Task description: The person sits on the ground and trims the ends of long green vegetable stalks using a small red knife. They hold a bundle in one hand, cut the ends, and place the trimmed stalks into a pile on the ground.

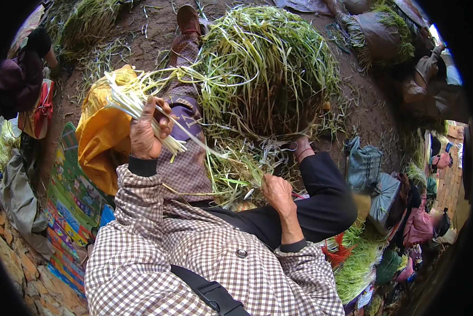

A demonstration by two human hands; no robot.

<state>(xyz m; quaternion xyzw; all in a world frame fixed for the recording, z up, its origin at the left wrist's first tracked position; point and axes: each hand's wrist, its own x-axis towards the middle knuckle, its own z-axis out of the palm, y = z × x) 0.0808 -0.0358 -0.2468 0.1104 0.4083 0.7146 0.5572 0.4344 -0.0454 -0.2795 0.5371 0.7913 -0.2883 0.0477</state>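
My left hand (151,128) grips a bundle of pale, thin plant stalks (128,104), their cut-looking white ends to the lower right and upper left. One long stalk (199,140) runs from this hand down toward my right hand (278,193). The right fingers are closed on wilted green and straw-coloured leaf strands (254,173), close above my lap. Beyond both hands stands a large heap of long green leafy stalks (270,67), with brownish lower ends. Loose leaves and peelings (236,166) lie between my legs, in front of the heap.
A yellow-orange sack (100,138) rests beside my left arm, near a colourful printed mat (68,205). Wrapped bundles (365,162) and more greens (359,268) are on the right. Other people sit at the left (19,81) and far right (422,75). Bare soil (371,106) surrounds the heap.
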